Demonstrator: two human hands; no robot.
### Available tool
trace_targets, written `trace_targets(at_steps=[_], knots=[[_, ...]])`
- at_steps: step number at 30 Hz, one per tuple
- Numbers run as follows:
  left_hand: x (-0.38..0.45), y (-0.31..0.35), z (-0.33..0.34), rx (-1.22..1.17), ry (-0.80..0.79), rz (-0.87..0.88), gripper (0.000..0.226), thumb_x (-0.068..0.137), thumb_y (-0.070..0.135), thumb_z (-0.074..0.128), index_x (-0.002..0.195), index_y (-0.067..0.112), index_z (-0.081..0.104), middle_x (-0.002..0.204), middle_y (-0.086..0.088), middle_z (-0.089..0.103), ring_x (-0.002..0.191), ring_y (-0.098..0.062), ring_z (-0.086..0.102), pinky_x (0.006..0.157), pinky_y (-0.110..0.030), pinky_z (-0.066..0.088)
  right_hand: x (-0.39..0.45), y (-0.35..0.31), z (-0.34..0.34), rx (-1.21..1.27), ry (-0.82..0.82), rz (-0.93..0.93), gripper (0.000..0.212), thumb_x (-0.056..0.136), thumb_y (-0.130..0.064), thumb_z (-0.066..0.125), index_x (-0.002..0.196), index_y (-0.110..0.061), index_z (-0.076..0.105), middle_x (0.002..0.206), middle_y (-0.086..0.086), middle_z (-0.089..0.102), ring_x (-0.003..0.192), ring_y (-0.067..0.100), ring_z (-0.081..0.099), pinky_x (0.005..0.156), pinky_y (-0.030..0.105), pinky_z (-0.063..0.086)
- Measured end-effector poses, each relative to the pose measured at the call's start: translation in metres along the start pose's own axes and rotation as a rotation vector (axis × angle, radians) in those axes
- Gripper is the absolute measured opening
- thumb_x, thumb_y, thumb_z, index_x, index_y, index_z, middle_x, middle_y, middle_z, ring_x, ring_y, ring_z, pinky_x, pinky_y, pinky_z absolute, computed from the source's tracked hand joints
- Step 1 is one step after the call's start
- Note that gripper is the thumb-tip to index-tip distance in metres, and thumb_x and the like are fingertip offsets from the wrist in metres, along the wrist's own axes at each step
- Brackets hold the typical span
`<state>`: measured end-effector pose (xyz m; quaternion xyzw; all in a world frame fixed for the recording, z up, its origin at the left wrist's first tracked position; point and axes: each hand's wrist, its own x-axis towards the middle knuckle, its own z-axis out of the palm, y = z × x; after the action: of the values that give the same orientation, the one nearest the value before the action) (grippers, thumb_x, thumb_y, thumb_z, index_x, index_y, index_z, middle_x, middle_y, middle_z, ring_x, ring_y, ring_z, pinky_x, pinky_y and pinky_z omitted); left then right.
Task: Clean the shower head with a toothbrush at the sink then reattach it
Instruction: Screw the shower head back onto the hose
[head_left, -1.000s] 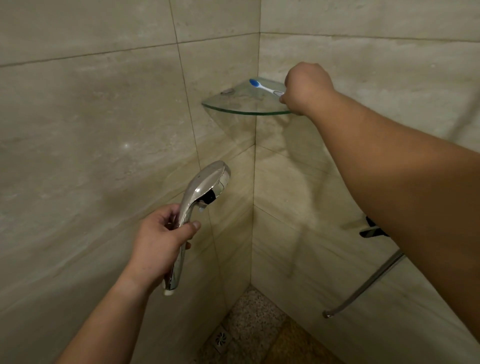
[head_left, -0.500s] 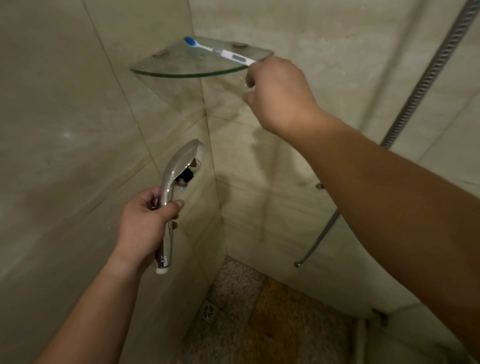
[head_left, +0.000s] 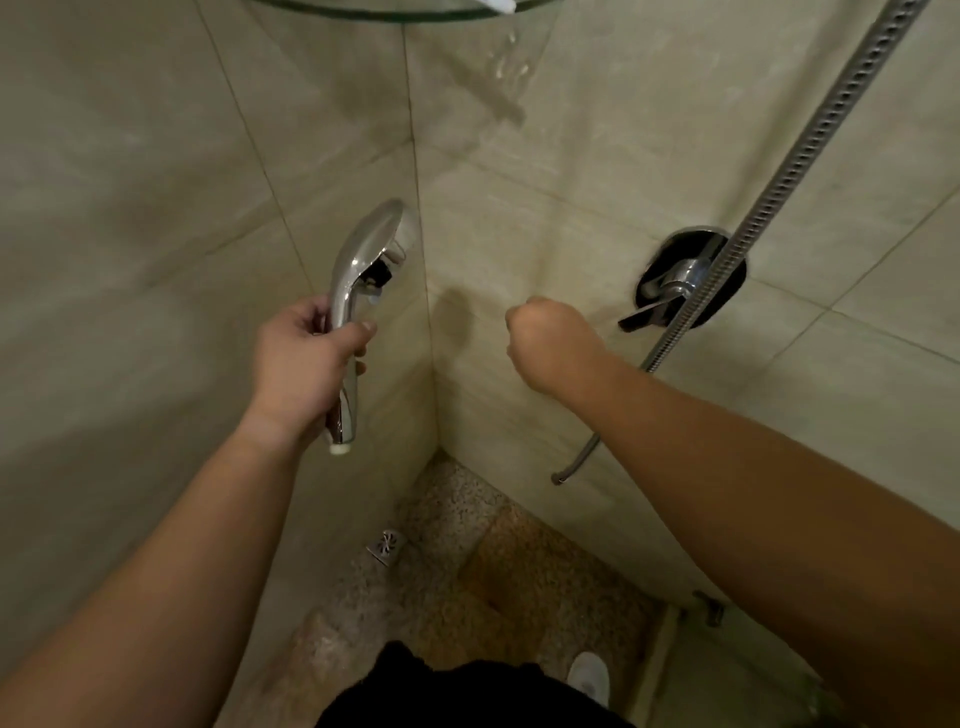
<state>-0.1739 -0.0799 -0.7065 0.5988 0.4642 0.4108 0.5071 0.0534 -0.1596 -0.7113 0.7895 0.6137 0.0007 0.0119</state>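
My left hand (head_left: 304, 364) grips the handle of the chrome shower head (head_left: 363, 260), held upright in front of the tiled corner with its white threaded end pointing down. My right hand (head_left: 550, 343) hangs lower right of it as a closed fist with nothing in it. The metal shower hose (head_left: 779, 187) runs diagonally down the right wall, and its free end (head_left: 558, 478) dangles near the floor. The toothbrush lies on the glass corner shelf (head_left: 384, 11) at the top edge; only a white tip (head_left: 501, 5) shows.
A chrome mixer valve with lever (head_left: 680, 280) sits on the right wall just right of my right hand. A floor drain (head_left: 385, 545) lies in the speckled floor corner. Tiled walls close in left and right. My dark clothing and a white slipper (head_left: 589, 675) show below.
My right hand let go of the toothbrush on the shelf and dropped down into a fist near the valve. The view tilted downward; the left hand kept hold of the shower head.
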Motion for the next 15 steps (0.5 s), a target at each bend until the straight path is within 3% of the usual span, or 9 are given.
trace_targets(at_steps=[4,8,12,15], knots=[[-0.015,0.005,0.018,-0.021,0.054,0.002,0.015,0.088,0.003,0.072,0.083,0.014,0.064,0.067,-0.003,0.055,0.056,-0.011,0.054,0.053,-0.023,0.05,-0.016,-0.003,0.026,-0.061,-0.214,-0.109,0.011,0.085,0.001,0.054,0.084,-0.007,0.061,0.084,0.009,0.053,0.078,0.031,0.058,0.064,0.031,0.041],[-0.019,0.004,0.027,-0.061,0.121,-0.004,0.02,0.087,0.003,0.073,0.08,0.018,0.063,0.066,0.002,0.056,0.056,-0.007,0.056,0.053,-0.023,0.051,-0.027,-0.005,0.051,-0.124,-0.382,-0.121,0.023,0.086,-0.002,0.053,0.066,-0.01,0.046,0.08,0.007,0.048,0.082,0.03,0.059,0.068,0.032,0.044],[-0.009,-0.006,0.025,-0.044,0.112,0.0,0.018,0.086,0.004,0.073,0.081,0.018,0.063,0.068,-0.001,0.057,0.057,-0.01,0.057,0.054,-0.025,0.051,-0.03,-0.006,0.083,-0.087,-0.446,-0.047,0.033,0.09,-0.001,0.045,0.059,-0.013,0.042,0.066,0.004,0.044,0.058,0.02,0.046,0.066,0.032,0.04],[0.002,-0.011,0.022,-0.074,0.089,-0.026,0.013,0.084,0.008,0.074,0.083,0.016,0.064,0.069,0.0,0.058,0.06,-0.012,0.058,0.056,-0.027,0.051,-0.031,-0.003,0.114,-0.13,-0.471,0.015,0.032,0.092,-0.007,0.043,0.061,-0.016,0.042,0.072,-0.001,0.046,0.065,0.017,0.048,0.07,0.032,0.04]])
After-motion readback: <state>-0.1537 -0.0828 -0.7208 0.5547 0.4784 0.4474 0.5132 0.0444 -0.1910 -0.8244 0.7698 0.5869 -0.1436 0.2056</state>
